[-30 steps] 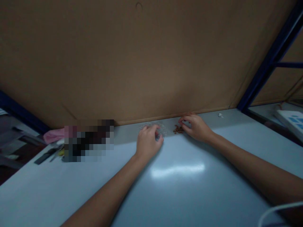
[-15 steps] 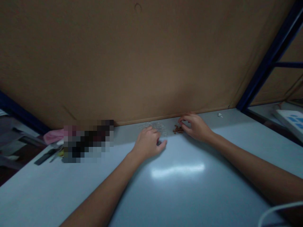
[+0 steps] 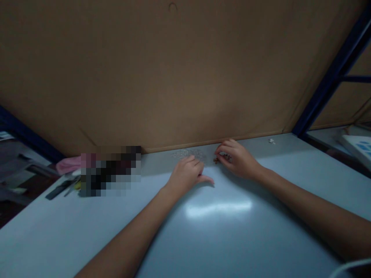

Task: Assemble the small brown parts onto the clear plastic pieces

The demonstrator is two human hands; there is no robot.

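My left hand (image 3: 187,173) rests on the table with its fingers curled under and its thumb stuck out to the right. Whatever lies beneath those fingers is hidden. Just beyond its knuckles spreads a patch of small clear pieces (image 3: 191,153). To the right, my right hand (image 3: 236,157) bends over a little pile of small brown pieces (image 3: 216,160), which shows in part past the thumb and through the gap behind it. Thumb and forefinger meet at the pile's left side; anything pinched there is too small to make out.
A brown board (image 3: 185,77) rises behind the grey table (image 3: 232,239). Several small white bits (image 3: 271,141) lie at the back right. On the left are a pink cloth-like thing (image 3: 68,165), a dark flat object (image 3: 58,189) and a blurred-out area. A pale cable (image 3: 352,266) crosses the bottom right corner.
My left thumb has swung out to the right, and the dark round thing by it is out of sight. My right thumb and forefinger have come together and shifted slightly left over the brown pieces.
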